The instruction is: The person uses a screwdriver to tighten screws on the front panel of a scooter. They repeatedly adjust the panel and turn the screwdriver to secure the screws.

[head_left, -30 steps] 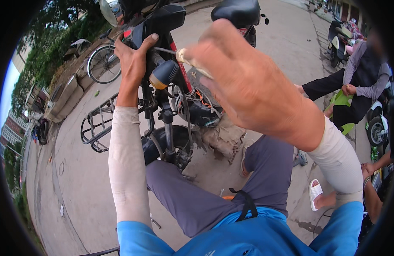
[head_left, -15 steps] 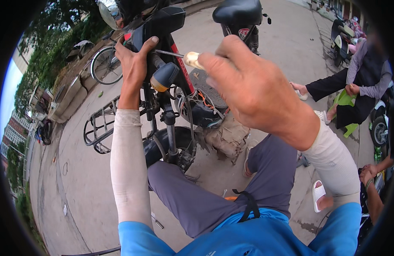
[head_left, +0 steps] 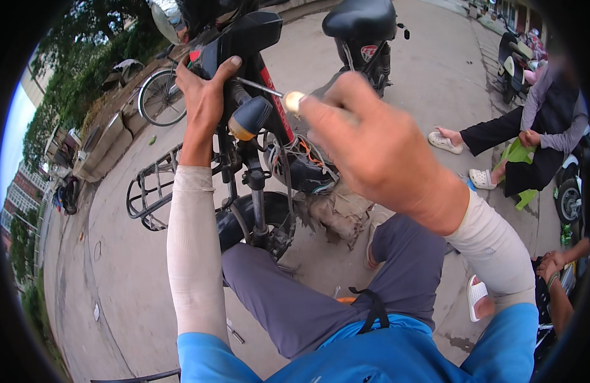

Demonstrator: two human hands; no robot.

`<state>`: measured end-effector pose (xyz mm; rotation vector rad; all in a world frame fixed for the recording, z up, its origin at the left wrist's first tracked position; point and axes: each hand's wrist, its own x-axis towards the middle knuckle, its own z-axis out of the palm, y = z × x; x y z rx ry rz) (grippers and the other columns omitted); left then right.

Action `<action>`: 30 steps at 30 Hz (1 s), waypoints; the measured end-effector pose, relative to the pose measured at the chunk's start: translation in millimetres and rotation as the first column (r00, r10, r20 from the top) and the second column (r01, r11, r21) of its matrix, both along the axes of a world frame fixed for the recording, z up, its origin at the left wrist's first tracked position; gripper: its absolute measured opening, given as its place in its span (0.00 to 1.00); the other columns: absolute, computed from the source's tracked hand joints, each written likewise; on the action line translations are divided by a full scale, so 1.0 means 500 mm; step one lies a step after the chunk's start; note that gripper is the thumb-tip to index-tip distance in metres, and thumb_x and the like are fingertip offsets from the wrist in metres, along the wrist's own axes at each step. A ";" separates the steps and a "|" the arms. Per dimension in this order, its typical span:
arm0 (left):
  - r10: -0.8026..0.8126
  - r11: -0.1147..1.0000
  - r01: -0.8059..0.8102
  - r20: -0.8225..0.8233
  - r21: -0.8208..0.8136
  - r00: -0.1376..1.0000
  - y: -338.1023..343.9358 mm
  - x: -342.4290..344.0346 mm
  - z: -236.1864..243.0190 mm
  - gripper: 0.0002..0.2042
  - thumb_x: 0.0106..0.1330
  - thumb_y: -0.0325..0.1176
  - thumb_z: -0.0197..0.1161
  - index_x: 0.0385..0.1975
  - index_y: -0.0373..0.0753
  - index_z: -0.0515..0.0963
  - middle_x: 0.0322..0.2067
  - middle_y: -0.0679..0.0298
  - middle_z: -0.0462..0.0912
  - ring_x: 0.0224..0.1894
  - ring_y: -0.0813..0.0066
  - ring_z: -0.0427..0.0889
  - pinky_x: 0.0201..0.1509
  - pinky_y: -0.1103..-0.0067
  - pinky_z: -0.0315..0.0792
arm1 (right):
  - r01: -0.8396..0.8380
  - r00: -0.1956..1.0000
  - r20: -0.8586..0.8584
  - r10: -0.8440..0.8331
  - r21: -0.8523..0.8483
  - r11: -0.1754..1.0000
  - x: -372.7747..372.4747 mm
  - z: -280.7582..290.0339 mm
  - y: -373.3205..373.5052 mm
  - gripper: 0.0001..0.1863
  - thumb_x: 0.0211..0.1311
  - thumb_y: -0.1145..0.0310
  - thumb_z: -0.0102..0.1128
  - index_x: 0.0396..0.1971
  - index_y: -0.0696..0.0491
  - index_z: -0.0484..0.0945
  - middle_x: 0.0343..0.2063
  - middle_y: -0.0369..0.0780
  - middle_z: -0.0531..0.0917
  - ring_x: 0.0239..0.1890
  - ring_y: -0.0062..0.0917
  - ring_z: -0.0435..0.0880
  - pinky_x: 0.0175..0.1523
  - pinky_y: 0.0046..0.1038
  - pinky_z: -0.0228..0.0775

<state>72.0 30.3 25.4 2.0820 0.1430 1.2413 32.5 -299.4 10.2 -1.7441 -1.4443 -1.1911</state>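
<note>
My right hand (head_left: 384, 143) is closed round the pale handle of a screwdriver (head_left: 293, 101). Its thin metal shaft slants up and left to the electric scooter's front, where the tip is hidden near my left thumb. My left hand (head_left: 204, 92) grips the edge of the scooter's black front panel (head_left: 253, 32), thumb up and fingers partly hidden behind it. Just below the shaft sits a turn signal (head_left: 250, 118) with a dark housing and amber lens. Underneath are the fork (head_left: 258, 207) and front wheel (head_left: 234, 217).
A black wire basket (head_left: 155, 191) juts out left of the fork. Loose wires (head_left: 304, 150) hang by the scooter body. A tool (head_left: 235, 332) lies on the concrete by my leg. At right sits a person (head_left: 550, 121), with another person's hands (head_left: 551, 265) nearer. A bicycle (head_left: 162, 96) stands far left.
My right hand has dropped slightly and the screwdriver slants more steeply. My left hand keeps its place on the panel. The whole view has shifted a little.
</note>
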 end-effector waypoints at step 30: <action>0.013 1.000 -0.013 -0.005 -0.009 1.000 -0.021 -0.011 0.003 0.64 0.54 0.64 0.81 0.78 0.21 0.54 0.72 0.33 0.60 0.74 0.38 0.66 0.79 0.60 0.63 | -0.020 0.987 -0.159 0.013 -0.042 0.999 -0.006 0.024 0.002 0.15 0.73 0.70 0.66 0.50 0.65 0.80 0.37 0.49 0.83 0.40 0.36 0.89 0.36 0.36 0.82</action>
